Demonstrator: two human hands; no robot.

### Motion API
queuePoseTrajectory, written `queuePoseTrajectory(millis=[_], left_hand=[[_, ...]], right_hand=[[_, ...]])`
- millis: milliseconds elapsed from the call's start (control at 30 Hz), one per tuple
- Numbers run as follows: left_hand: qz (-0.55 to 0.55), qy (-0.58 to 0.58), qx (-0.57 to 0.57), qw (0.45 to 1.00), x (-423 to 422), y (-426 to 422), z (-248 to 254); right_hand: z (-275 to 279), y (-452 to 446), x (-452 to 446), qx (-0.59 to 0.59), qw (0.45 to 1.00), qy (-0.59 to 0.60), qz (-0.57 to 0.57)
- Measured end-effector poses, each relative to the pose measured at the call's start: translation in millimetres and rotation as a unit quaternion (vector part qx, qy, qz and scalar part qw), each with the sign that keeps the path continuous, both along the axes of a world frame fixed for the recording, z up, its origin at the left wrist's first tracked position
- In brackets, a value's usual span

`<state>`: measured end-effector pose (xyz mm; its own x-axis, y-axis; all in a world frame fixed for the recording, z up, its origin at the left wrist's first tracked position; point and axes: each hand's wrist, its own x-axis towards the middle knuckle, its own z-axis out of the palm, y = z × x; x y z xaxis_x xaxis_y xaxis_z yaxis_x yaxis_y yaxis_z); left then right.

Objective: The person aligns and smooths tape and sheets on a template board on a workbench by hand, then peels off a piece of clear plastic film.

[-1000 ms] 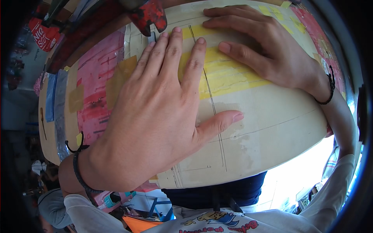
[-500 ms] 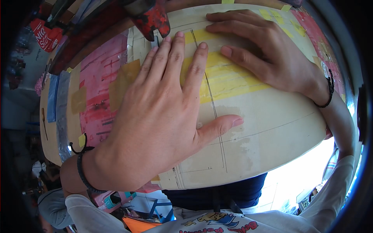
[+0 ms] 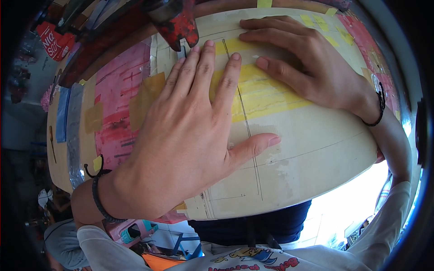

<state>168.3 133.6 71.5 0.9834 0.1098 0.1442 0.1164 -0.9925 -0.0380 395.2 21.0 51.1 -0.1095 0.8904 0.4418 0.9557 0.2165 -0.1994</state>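
Note:
A pale board [image 3: 316, 149] with pencilled lines fills the middle of the view. My left hand [image 3: 181, 131] lies flat on it, palm down, fingers stretched forward and thumb out to the right. Its fingertips are close to the forked tip of a red, worn machine part [image 3: 181, 31]. A thin metal piece [image 3: 182, 49] shows beneath that tip, partly hidden. My right hand [image 3: 316, 67] rests farther back on the right, fingers stretched and slightly bent, over yellow tape [image 3: 271, 97] on the board. Neither hand grips anything that shows.
Pink-red marked sheeting [image 3: 110, 104] and brown tape [image 3: 147, 92] cover the left part of the surface. A dark red machine arm [image 3: 104, 49] crosses the upper left. A red bag [image 3: 56, 43] hangs beyond it. An orange item [image 3: 165, 262] is below, near my shirt.
The view has shifted very slightly, so the machine part and fingertips appear a little lower. Both hands keep nearly the same places on the board.

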Motion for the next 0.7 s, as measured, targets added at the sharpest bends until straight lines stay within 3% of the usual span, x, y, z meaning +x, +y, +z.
queuePoseTrajectory(millis=[700], left_hand=[[0.003,0.006,-0.020,1.000,0.2,0.0,0.5]], right_hand=[[8.1,0.4,-2.5,-0.005,1.000,-0.017,0.012]])
